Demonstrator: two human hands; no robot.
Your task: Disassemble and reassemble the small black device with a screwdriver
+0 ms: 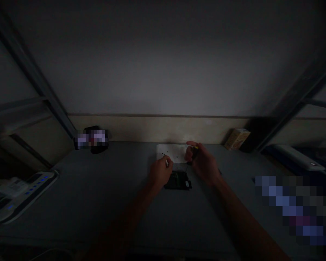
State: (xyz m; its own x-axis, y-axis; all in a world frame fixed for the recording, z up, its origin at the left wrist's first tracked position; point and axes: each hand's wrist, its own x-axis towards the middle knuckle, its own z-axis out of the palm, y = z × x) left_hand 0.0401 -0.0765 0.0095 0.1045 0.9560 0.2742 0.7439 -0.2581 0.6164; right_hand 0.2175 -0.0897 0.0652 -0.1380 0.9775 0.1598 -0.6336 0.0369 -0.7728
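On the grey table lies a flat black electronic device (179, 181) with a small white label near its right end. My left hand (159, 173) is closed in a pinch at the device's upper left; what its fingers hold is too dark to name. Above the device's right side, my right hand (205, 163) is wrapped round a screwdriver (195, 149) with a dark and yellow handle. Its thin shaft appears to point down, and I cannot tell whether the tip touches anything. Behind both hands is a white sheet (174, 150) with several tiny dark pieces, perhaps screws, on it.
A white power strip (29, 195) with blue lights and a plugged-in adapter lies at the left. A small box (237, 139) stands by the wall at the back right. Blurred-out items sit at the back left and far right. The room is dim.
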